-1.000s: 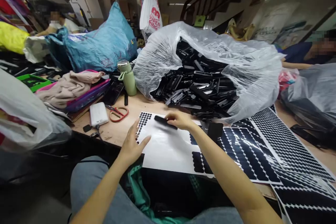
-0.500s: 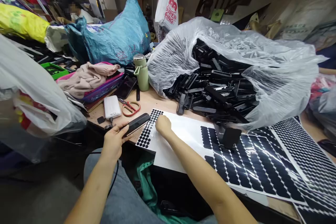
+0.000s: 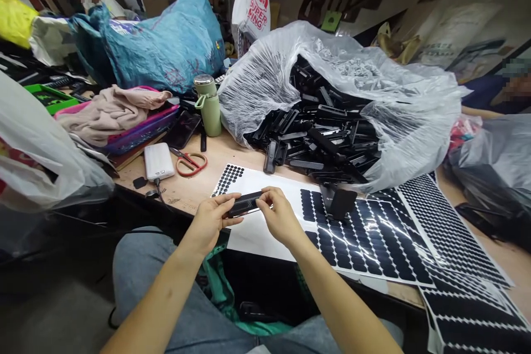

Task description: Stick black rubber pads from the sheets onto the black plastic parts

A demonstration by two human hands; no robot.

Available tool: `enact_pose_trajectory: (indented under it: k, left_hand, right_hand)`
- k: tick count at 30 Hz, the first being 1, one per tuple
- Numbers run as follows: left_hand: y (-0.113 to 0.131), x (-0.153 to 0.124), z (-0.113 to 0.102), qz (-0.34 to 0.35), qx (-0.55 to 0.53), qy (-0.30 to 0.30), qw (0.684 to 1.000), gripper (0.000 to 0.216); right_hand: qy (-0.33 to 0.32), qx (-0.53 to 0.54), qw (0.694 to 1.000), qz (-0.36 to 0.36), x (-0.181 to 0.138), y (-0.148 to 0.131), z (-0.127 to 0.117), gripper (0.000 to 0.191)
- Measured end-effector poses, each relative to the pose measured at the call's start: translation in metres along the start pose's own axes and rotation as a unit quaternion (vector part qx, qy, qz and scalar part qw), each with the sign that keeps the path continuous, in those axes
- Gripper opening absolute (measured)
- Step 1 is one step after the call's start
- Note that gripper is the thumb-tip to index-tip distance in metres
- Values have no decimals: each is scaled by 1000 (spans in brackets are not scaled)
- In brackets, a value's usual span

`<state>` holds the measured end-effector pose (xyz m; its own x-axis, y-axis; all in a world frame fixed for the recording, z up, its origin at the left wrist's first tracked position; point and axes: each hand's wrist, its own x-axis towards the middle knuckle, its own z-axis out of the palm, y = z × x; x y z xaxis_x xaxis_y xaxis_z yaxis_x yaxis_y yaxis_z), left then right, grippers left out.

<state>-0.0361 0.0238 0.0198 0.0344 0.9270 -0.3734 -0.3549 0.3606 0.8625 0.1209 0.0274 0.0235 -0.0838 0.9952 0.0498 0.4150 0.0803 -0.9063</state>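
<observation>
A long, narrow black plastic part is held level above the front edge of the table. My left hand grips its left end, thumb on top and fingers beneath. At the other end, my right hand is closed with thumb and fingertips on the part; whether a small sticker is between them I cannot tell. Below and behind lies a white sheet with small round black stickers, partly peeled bare. To the right is a sheet of larger black rounded stickers, with a black stand-like object on it.
Behind the sheets, a big translucent bag spills many black parts. Left of it stand a green bottle, red-handled scissors, a white power bank and a basket with cloth. A person is at the right.
My right hand has left the sheet of round stickers and come to the right end of the black part. My left hand has brought the part rightward and closer. The camera view has shifted.
</observation>
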Motion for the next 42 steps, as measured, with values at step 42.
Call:
enact_pose_trajectory:
  k: [42]
  left_hand:
    - [-22,33,77,-85,48,-98,990,16]
  right_hand:
    - [174,-24,968,179,-54,76,-90,18]
